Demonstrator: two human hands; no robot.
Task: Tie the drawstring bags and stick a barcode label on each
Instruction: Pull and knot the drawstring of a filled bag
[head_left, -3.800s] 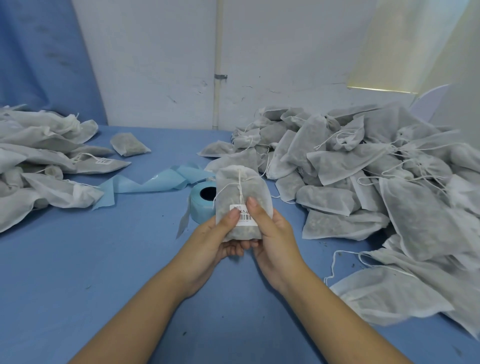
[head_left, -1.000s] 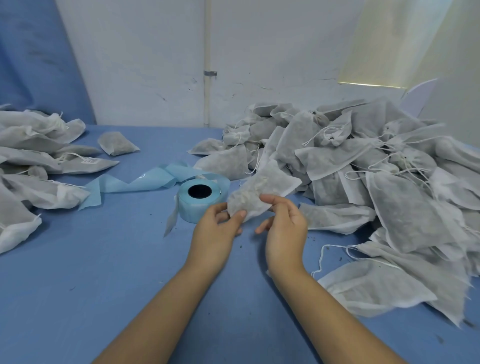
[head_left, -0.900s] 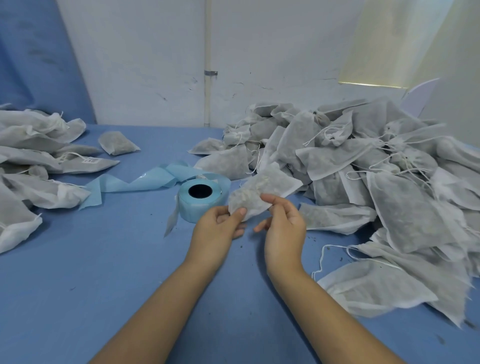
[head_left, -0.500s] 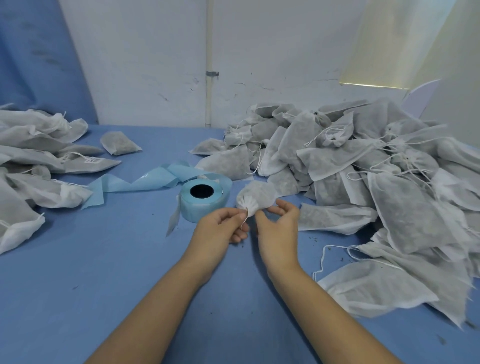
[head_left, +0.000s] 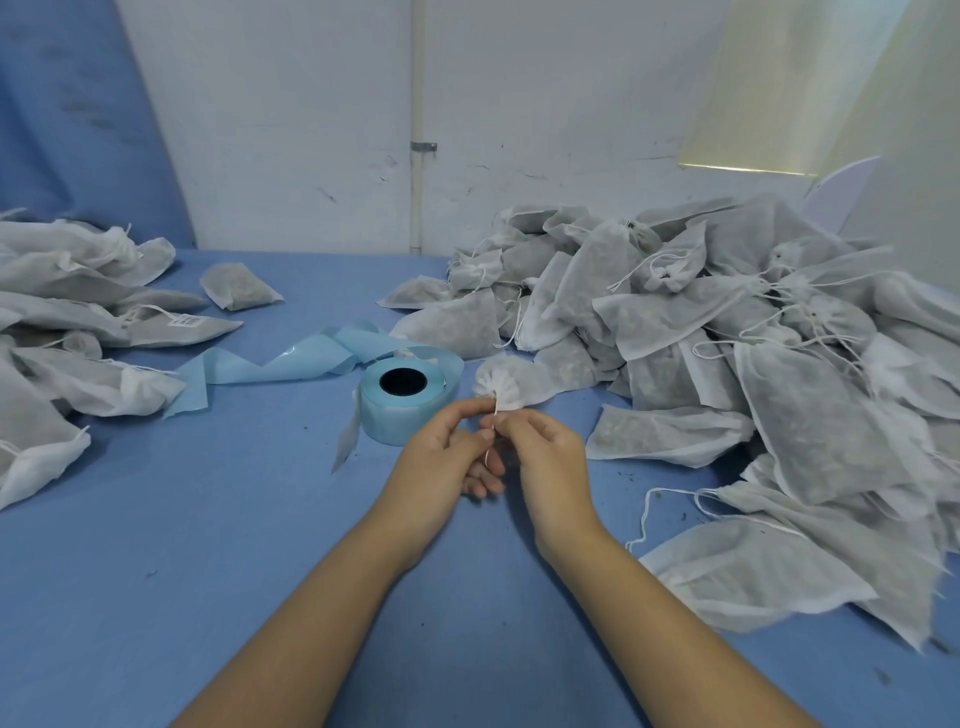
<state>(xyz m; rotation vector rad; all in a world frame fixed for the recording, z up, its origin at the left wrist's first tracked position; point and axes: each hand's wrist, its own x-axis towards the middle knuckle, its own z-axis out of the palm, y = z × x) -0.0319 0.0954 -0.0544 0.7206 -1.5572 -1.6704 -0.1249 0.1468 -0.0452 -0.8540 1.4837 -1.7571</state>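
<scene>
Our left hand (head_left: 441, 460) and right hand (head_left: 548, 457) pinch the string (head_left: 494, 410); bag (head_left: 514, 382) looks soft, light, so grip the neck.

Both hands, left hand (head_left: 441, 457) and right hand (head_left: 545, 457), pinch the drawstring (head_left: 493, 415) of a cinched bag (head_left: 511, 382) beside the label roll (head_left: 402, 402)

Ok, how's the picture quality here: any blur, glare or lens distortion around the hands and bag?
Head view: light soft and even, faint shadows beneath the arms; left hand, right hand and the bag reasonably sharp; no glare on the table; wide-angle stretch toward the edges, where the bag pile looks pulled.
</scene>
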